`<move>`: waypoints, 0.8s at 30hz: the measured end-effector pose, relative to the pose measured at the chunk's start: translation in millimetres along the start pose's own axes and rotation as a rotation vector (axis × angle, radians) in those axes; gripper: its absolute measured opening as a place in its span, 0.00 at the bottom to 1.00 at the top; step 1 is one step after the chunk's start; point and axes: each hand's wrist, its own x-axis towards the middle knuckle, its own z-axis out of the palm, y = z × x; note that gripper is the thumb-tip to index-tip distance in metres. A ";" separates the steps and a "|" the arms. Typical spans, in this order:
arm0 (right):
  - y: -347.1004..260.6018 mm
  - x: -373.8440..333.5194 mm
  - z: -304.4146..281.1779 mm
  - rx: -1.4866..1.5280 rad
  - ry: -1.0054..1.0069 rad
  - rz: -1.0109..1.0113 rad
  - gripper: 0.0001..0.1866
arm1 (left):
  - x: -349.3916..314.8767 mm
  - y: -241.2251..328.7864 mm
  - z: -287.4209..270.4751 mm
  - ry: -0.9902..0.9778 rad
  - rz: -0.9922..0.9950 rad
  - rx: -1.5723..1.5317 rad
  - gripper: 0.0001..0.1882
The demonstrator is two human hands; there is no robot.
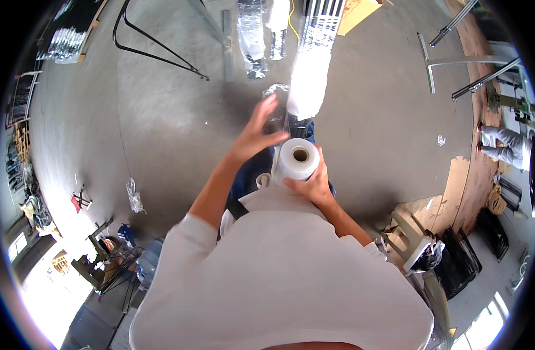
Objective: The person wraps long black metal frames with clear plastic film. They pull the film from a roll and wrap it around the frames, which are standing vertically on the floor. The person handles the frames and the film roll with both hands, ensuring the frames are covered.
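Observation:
Close to my body stands a thick roll of clear stretch film, its hollow core facing up. My right hand wraps round its near right side, thumb in front. Beyond and left of the roll, my left hand is raised with thumb and fingers apart, holding nothing. Just ahead lies a long bundle of dark bars, its near part wrapped in white and clear film. A crumpled strip of film lies beside the bundle, beyond my left fingertips.
Two film-wrapped pieces, one long and one shorter, lie left of the bundle. A cardboard box is at its far right. Black bent tubing stands at far left, a metal frame at far right. Another person stands rightward.

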 end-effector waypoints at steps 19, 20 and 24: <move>135.9 158.5 48.1 0.854 -0.445 0.234 0.34 | 23.2 5.3 -8.8 -0.202 -0.095 0.544 0.41; 133.9 158.5 58.8 0.868 -0.473 0.254 0.33 | 17.2 -0.9 -18.5 -0.124 -0.013 0.887 0.41; 131.5 160.8 73.2 0.897 -0.533 0.299 0.31 | -34.5 -24.6 -32.7 0.396 0.199 1.084 0.53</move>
